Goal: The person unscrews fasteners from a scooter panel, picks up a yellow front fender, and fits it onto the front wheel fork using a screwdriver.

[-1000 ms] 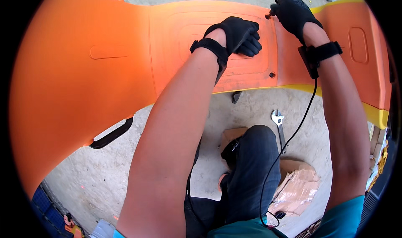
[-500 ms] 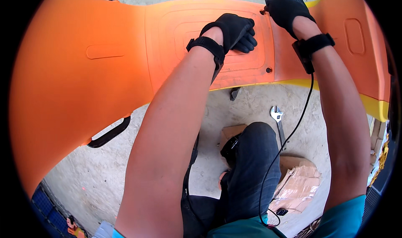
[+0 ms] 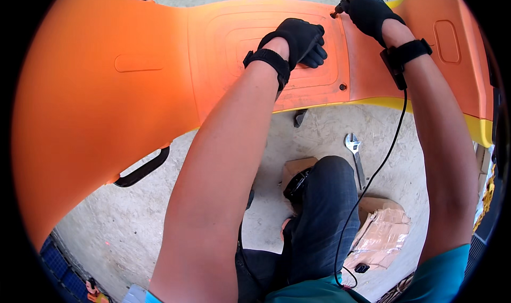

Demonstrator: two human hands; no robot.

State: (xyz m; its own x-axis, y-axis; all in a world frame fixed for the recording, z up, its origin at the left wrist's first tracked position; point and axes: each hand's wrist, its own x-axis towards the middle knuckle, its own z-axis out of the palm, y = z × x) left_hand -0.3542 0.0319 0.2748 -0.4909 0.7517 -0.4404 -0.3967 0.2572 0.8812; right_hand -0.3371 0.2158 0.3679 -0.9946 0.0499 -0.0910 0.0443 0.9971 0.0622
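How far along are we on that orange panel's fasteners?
Looks done: one dark fastener sits in the lower right corner of the orange panel. In hand: the right hand works a small dark piece at the upper right corner, while the left hand presses the ribbed centre. Left: the other corners are hidden or unclear. The wrench lies unused on the floor.

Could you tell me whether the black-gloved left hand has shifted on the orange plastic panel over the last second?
No. The black-gloved left hand rests at the same spot on the orange plastic panel, up-left of the dark bolt; only the camera moved.
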